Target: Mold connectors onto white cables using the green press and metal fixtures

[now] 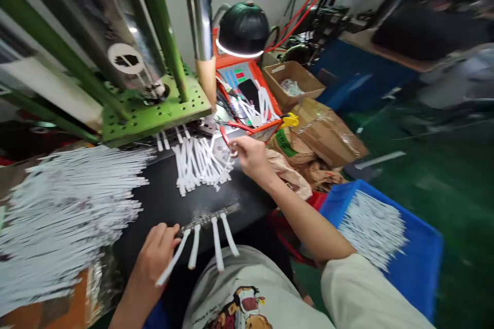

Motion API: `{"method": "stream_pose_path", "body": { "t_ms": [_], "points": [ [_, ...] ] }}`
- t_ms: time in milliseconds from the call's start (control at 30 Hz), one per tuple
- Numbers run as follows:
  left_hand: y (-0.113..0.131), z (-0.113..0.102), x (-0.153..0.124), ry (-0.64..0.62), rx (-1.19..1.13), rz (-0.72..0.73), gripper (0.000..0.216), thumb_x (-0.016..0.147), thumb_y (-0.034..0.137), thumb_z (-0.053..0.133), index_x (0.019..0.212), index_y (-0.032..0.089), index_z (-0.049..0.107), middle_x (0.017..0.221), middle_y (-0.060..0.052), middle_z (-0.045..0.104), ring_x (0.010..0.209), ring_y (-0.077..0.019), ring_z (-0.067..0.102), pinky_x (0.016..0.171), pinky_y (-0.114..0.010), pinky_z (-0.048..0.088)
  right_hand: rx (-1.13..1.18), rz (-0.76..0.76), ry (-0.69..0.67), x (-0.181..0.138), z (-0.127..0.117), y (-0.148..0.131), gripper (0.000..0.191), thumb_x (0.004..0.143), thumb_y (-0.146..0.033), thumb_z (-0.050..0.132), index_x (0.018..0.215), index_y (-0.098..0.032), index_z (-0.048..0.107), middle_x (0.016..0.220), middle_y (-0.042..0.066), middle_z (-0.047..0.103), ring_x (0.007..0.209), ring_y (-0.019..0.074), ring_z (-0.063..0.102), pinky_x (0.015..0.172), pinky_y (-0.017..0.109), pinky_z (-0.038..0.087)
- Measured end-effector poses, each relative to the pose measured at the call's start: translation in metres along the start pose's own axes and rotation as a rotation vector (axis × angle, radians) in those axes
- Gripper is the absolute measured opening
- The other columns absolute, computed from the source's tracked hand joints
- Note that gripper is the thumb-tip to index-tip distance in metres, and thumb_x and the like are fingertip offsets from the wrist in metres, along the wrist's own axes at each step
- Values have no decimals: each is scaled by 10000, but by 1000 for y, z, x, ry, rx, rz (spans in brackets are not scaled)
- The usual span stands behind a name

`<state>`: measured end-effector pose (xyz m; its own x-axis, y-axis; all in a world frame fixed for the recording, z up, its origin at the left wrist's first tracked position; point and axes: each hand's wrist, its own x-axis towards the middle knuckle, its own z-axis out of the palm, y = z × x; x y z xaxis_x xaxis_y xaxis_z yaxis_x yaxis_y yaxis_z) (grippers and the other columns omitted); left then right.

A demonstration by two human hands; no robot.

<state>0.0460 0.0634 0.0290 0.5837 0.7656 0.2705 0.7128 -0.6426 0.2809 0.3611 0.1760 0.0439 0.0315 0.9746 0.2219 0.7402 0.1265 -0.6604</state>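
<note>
left hand (158,247): thumb and curled fingers closed round the left end of a slim, straight, dark metal bar with small fittings along it (208,217). bar lies low over the near edge of a flat black tabletop (154,205), just in front of the person's body; whether it rests there or is lifted slightly, cannot tell.

four narrow white tube-like strips (216,244) run out from the bar toward the person, spaced unevenly, free ends loose.

right hand (250,157): fingers bent together at the right edge of a loose pile of short white strips (189,164), farther back on the black top. fingertips blurred; cannot tell whether a piece is pinched. a small red-handled tool (224,134) lies just beyond them.

handling, as judged: bar stiff, rather light, perhaps smooth enough to twist in a loose grip. best taken by its bare ends, clear of the strips, as the left hand has it; a second hold at the right end would keep it level. strips look light and bendy, hard to break but easily skewed; pinch each close to the bar, since the loose ends would swing. those in the pile overlap and may drag neighbours along, so lift singly, by an end.
</note>
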Motion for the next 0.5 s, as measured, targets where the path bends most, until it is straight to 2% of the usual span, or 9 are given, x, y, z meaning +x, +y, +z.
{"method": "stream_pose_path", "body": {
  "t_ms": [67, 167, 233, 300, 367, 500],
  "points": [
    [-6, 6, -5, 30, -19, 20, 207, 1003, 211, 407, 1089, 174, 591, 816, -31, 529, 758, -184, 544, 724, -297, 470, -154, 251, 137, -29, -39, 41, 348, 952, -143, 349, 1137, -154, 642, 1074, 91, 684, 871, 163, 657, 790, 250, 481],
    [-12, 16, -12, 76, -60, 32, 214, 996, 292, 465, 1108, 191, 617, 808, -25, 556, 723, -174, 556, 744, -299, 470, -349, 495, 187, -77, -84, 89, 369, 933, -132, 328, 1074, -117, 669, 926, 118, 707, 833, 205, 668, 776, 284, 477],
    [-9, 17, -13, 139, -67, -14, 260, 987, 336, 490, 1156, 198, 631, 833, -32, 583, 721, -168, 576, 738, -284, 479, -422, 567, 153, -100, -96, 104, 315, 888, -107, 395, 986, -110, 694, 820, 122, 696, 823, 227, 664, 780, 298, 466],
    [-1, 12, -12, 194, -79, -71, 309, 964, 350, 538, 1228, 217, 627, 889, -42, 612, 750, -169, 600, 744, -271, 494, -446, 576, 110, -113, -94, 101, 277, 877, -115, 453, 1006, -107, 698, 866, 138, 691, 884, 237, 651, 820, 311, 458],
    [11, 3, -7, 218, -137, -73, 357, 944, 321, 582, 1294, 253, 603, 941, -44, 624, 783, -166, 614, 751, -262, 504, -375, 431, 29, -115, -79, 80, 269, 913, -168, 487, 1089, -131, 687, 967, 132, 684, 938, 221, 632, 859, 313, 459],
    [31, -4, 11, 207, -394, 67, 402, 971, 159, 504, 1358, 258, 553, 923, -53, 624, 795, -145, 610, 689, -241, 509, 124, -304, -206, -112, -31, 9, 276, 981, -229, 489, 1214, -223, 638, 1042, 74, 640, 884, 137, 619, 791, 248, 501]
  ]
}}
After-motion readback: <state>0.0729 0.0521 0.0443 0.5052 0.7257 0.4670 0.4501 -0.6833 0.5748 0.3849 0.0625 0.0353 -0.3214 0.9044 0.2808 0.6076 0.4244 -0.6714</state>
